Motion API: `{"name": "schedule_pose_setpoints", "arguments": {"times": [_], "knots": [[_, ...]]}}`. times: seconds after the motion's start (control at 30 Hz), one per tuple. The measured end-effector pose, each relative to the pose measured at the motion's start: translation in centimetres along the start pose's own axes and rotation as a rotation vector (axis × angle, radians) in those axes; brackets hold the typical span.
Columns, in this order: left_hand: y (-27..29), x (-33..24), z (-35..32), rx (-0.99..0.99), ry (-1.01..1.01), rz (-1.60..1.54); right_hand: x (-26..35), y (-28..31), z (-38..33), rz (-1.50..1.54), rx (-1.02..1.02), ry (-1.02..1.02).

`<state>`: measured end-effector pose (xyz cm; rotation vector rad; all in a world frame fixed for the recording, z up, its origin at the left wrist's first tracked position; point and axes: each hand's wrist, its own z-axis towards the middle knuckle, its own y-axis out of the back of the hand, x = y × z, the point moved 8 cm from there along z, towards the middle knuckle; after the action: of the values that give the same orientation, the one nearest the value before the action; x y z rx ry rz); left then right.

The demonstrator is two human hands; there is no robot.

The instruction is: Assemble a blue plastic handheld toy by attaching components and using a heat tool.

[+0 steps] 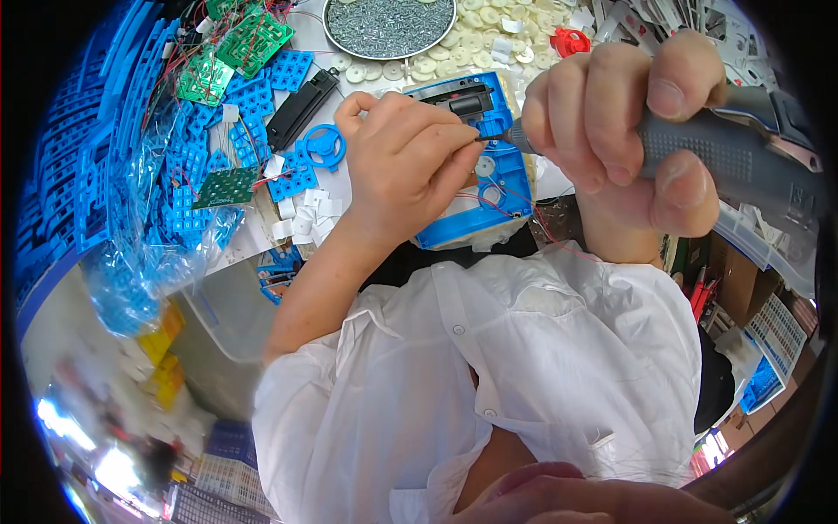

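My right hand (624, 131) is wrapped around a grey electric screwdriver (724, 150) lying nearly level. Its thin bit (496, 137) points left, over a blue plastic housing (476, 230). My left hand (410, 157) rests over the housing's left side, thumb and forefinger pinched together at the bit's tip. Whatever sits in that pinch is too small to make out. Inside the housing are a black part (467, 98), a whitish round disc (485, 166) and thin red wires (489, 203). The left hand hides part of the housing.
Beyond the housing stands a round metal dish (390, 54) of small screws, beside many cream discs (476, 19). A red part (570, 42) lies farther right. On the left are blue button pads (185, 162), green circuit boards (253, 42), a black strip (301, 109) and a blue wheel (324, 147).
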<state>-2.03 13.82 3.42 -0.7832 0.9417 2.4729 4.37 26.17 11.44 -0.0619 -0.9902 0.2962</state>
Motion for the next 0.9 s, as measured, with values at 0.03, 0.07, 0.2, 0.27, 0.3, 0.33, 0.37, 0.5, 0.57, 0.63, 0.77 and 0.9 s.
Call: {"name": "schedule_pose_setpoints", "arguments": {"times": [0.03, 0.07, 0.2, 0.27, 0.3, 0.33, 0.37, 0.5, 0.57, 0.63, 0.77, 0.9], "knots": [[0.0, -0.2, 0.2, 0.004, -0.015, 0.049, 0.0, 0.4, 0.1, 0.010, 0.002, 0.009], [0.0, -0.3, 0.6, 0.008, -0.030, 0.098, -0.1, 0.9, 0.2, 0.025, -0.067, 0.023], [-0.7, 1.0, 1.4, 0.084, 0.041, 0.370, -1.8, 2.8, -0.4, 0.042, -0.452, 0.078], [-2.0, 2.3, 0.5, 0.129, 0.048, 0.416, -3.4, 4.2, -1.0, -0.042, -0.536, 0.080], [-2.0, 2.4, 0.5, 0.134, 0.049, 0.401, -4.2, 4.8, -1.4, -0.083, -0.576, 0.078], [-2.1, 2.4, 0.6, 0.139, 0.050, 0.386, -4.9, 5.2, -1.5, -0.122, -0.611, 0.078], [-2.1, 2.4, 0.6, 0.138, 0.050, 0.379, -5.2, 5.5, -1.8, -0.162, -0.646, 0.078], [-2.2, 2.8, 0.3, 0.128, 0.061, 0.368, -6.1, 5.5, -1.9, -0.181, -0.604, 0.061], [-2.2, 2.8, 0.3, 0.127, 0.063, 0.364, -6.3, 5.2, -1.8, -0.197, -0.580, 0.032], [-2.2, 2.8, 0.2, 0.130, 0.066, 0.359, -6.8, 5.8, -2.4, -0.431, -0.543, -0.032], [-2.2, 2.9, 0.2, 0.110, 0.050, 0.336, -6.9, 5.2, -2.1, -0.763, -0.445, -0.060], [-2.4, 2.8, 0.2, 0.097, 0.021, 0.318, -7.7, 5.8, -2.3, -0.873, -0.302, -0.075]]}}
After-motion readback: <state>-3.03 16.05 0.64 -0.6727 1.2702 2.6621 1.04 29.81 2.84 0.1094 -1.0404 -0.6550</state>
